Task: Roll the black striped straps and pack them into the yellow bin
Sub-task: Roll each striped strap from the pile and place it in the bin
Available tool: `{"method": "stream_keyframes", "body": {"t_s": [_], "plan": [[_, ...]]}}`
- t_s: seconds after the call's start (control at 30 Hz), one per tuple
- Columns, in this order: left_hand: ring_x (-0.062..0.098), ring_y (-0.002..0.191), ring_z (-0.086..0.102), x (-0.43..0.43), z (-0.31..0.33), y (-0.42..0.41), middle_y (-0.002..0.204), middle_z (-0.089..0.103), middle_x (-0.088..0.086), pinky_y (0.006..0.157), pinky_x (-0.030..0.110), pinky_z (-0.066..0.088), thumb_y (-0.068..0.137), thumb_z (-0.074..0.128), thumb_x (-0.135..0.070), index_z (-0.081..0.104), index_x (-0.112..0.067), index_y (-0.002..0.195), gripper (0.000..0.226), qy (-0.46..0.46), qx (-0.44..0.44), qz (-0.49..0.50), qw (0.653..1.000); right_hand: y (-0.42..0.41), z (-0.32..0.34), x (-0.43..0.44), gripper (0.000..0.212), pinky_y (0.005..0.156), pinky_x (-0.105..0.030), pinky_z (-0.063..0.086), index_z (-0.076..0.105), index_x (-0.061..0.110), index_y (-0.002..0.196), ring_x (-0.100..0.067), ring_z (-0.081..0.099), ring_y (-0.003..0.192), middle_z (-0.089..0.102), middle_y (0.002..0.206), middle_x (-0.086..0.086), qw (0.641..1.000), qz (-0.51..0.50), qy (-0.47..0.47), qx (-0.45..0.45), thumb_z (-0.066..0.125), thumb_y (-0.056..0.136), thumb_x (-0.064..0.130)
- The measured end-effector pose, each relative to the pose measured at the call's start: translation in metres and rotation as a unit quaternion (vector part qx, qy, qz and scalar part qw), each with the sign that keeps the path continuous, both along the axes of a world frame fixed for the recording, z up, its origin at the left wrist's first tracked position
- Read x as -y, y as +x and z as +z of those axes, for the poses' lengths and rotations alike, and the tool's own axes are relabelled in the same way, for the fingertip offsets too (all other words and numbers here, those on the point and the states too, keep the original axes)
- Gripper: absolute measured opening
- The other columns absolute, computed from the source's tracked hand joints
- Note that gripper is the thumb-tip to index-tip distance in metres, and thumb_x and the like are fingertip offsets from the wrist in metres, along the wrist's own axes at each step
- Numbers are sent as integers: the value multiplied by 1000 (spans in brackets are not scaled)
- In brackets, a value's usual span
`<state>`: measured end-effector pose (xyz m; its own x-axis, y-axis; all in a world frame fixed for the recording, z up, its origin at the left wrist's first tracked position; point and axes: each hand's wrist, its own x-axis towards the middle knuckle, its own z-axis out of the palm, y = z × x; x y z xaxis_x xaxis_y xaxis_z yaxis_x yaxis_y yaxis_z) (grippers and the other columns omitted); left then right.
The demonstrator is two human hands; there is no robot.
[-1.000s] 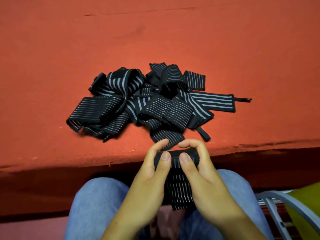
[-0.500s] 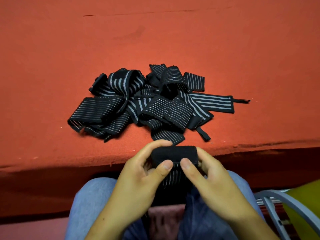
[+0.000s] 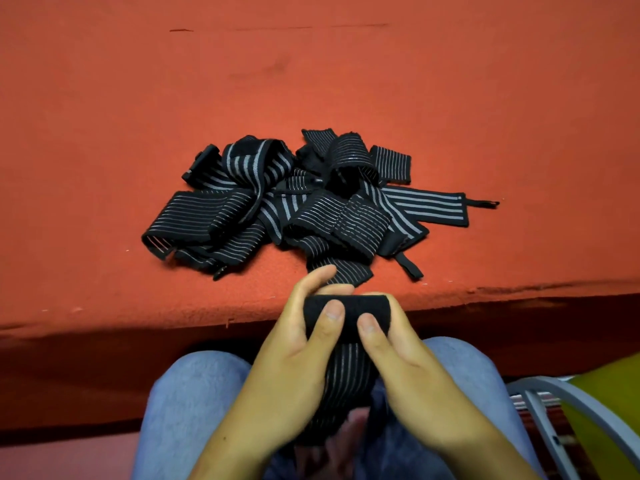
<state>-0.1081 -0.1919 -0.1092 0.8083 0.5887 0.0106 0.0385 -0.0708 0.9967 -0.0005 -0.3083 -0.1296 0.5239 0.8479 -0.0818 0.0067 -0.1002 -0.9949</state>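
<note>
Left hand and right hand pinch the half-rolled black striped strap; slack thumbs could unwind it toward its 6 o'clock tail.

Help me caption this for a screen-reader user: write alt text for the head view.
A left hand and right hand grip a partly rolled black striped strap above the person's lap, its loose end hanging down. Behind, a tangled pile of straps lies on a red table; part of a yellow bin shows at lower right.
</note>
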Motion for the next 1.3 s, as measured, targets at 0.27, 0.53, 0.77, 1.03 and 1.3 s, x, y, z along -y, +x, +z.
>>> {"method": "stream_keyframes", "body": {"t_s": [0.27,0.53,0.77,1.03,1.3], "plan": [[-7,130,53,-4,0,-6,137,59,-29,115,34,38,87,39,-75,44,-59,140,55,22,-46,-27,998,-5,2,-4,39,102,-54,50,61,37,119,-12,68,110,74,114,6,998,-57,30,28,52,91,63],[2,102,71,-6,7,-10,108,77,-11,85,11,49,99,62,-12,74,-22,113,21,22,-6,37,999,-1,6,0,17,89,-22,52,63,33,117,-6,67,105,74,110,5,999,-21,39,-8,56,102,39],[8,122,64,-7,4,-14,124,72,-7,99,15,46,97,63,3,73,-20,119,33,49,5,-4,999,2,8,-2,16,81,-17,49,68,36,100,-2,67,92,75,97,6,997,-52,45,-16,57,93,43],[7,110,71,-2,-1,-5,118,74,-13,88,20,54,89,61,-44,58,-33,135,47,-78,-22,1,997,2,6,-1,19,87,-21,50,64,39,109,-6,68,100,75,107,5,997,-51,47,-21,57,92,34],[14,106,73,-3,-5,-4,115,77,1,84,21,55,93,63,-18,60,-22,133,41,-84,7,20,996,3,8,2,23,94,-30,54,61,32,123,-10,70,111,75,117,3,999,-43,30,-2,63,101,24]]}}
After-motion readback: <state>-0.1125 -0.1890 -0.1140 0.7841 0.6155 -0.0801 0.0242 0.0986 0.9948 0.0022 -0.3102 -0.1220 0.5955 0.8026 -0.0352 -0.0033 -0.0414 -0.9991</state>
